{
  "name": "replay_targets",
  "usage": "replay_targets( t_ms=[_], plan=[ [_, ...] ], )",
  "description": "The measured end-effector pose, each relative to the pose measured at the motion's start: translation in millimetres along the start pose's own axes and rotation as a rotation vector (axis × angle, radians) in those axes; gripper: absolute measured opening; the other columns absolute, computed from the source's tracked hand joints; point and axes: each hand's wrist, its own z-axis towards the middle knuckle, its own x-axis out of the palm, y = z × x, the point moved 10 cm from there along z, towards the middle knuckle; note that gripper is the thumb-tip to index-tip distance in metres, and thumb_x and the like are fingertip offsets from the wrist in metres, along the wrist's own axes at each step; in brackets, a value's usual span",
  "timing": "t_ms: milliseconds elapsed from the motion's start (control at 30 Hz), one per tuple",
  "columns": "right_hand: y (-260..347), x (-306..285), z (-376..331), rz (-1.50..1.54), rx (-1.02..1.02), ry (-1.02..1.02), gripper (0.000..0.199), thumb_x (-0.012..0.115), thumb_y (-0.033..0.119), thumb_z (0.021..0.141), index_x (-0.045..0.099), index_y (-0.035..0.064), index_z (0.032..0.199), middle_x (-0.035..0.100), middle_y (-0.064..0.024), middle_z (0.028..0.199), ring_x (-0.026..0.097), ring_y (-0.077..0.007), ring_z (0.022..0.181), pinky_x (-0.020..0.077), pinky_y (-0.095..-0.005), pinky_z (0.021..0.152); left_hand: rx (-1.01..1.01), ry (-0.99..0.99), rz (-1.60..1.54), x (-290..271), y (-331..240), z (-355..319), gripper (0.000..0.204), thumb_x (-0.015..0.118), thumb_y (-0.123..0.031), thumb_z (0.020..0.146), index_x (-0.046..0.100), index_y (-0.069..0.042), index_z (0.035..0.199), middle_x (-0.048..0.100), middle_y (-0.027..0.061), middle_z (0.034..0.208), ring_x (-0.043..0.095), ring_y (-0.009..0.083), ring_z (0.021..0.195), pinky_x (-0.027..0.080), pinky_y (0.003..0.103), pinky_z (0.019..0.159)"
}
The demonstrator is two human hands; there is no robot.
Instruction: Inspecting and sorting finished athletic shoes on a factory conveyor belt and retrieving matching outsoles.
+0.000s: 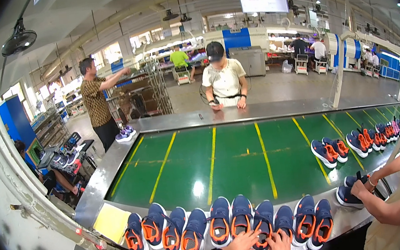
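Observation:
A row of navy sneakers (194, 233) with orange linings and white soles lies along the metal edge in front of me, toes pointing away. My left hand (244, 242) reaches in from below with its fingers stretched out, touching the collar of a sneaker (264, 214) right of the row's middle. Bent at the fingers, my right hand (279, 243) grips the heel end of the neighbouring sneaker (283, 218). My fingers partly cover both shoe openings. Two more sneakers (322, 217) rest just to the right of that hand.
Yellow lines cross a green conveyor belt (235, 170) beyond the row; more sneakers (330, 151) ride on its right part. Yellow sheets (109, 223) lie at the left corner. At right, a co-worker's hands (362, 189) handle a dark shoe. Another person (224, 79) stands across the belt.

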Motion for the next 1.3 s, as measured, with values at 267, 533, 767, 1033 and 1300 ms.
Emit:
replay_targets(
  t_ms=[267,533,767,1033,1300],
  plan=[
    [4,-8,15,0.05,-0.029,-0.043,0.033,0.061,0.009,0.053,0.065,0.0097,0.086,0.051,-0.0126,0.103,0.04,-0.0371,0.11,0.0341,-0.0481,0.091,0.012,-0.181,-0.034,-13,5,-2,0.055,0.064,-0.019,0.067,0.05,-0.002,0.117,0.032,0.0148,0.139,0.04,0.0262,0.119,0.037,0.037,0.081],
    [1,-6,13,0.051,-0.021,0.038,0.031,0.062,0.01,0.059,0.064,0.0085,0.09,0.049,-0.0132,0.11,0.037,-0.0365,0.114,0.0319,-0.0478,0.091,-0.079,-0.064,-0.028,0,4,3,0.051,0.064,-0.019,0.072,0.049,-0.005,0.118,0.027,0.0125,0.143,0.038,0.026,0.121,0.035,0.038,0.085],
    [4,-14,8,0.052,0.02,0.032,0.035,0.062,0.006,0.056,0.064,0.0095,0.091,0.049,-0.0124,0.109,0.039,-0.0382,0.112,0.0342,-0.0492,0.092,-0.063,-0.073,-0.061,-3,-2,3,0.048,0.059,-0.013,0.071,0.049,-0.004,0.117,0.031,0.013,0.141,0.041,0.0266,0.118,0.036,0.039,0.084],
    [10,-27,24,0.088,-0.046,0.008,0.032,0.058,0.009,0.062,0.063,0.0076,0.094,0.052,-0.0133,0.101,0.044,-0.0334,0.109,0.0394,-0.0445,0.085,-0.107,-0.048,-0.046,-22,5,6,0.044,0.06,-0.018,0.068,0.054,-0.004,0.109,0.04,0.0101,0.133,0.043,0.0241,0.115,0.038,0.042,0.084],
    [-5,-14,12,0.12,0.066,0.062,0.028,0.056,0.014,0.072,0.062,0.009,0.099,0.048,-0.0128,0.114,0.037,-0.0333,0.118,0.037,-0.0423,0.09,-0.06,-0.041,-0.006,-23,2,11,0.052,0.065,-0.026,0.063,0.055,-0.006,0.11,0.04,0.0102,0.133,0.041,0.0249,0.116,0.035,0.041,0.087]
  ],
)
